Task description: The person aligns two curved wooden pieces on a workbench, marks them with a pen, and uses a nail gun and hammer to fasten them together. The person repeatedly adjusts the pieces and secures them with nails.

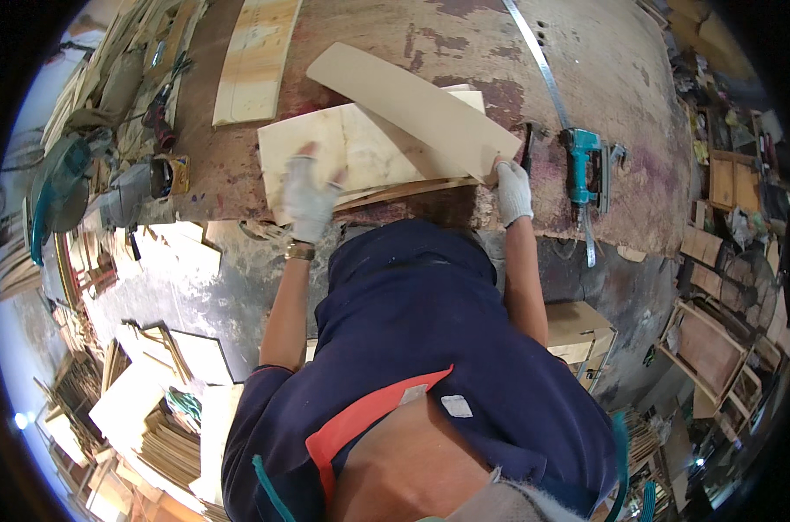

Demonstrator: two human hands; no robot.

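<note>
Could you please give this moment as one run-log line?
left hand: blurred, fingers spread over pale board | right hand: holding right end of tan panel | teal tool: on workbench

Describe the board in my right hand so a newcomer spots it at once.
At the workbench's near edge, find the gloved right hand. It holds the near end of the tan board, which slants up to the left across pale boards. Its plain, even tan face sets it apart from those mottled ones beneath.
</note>
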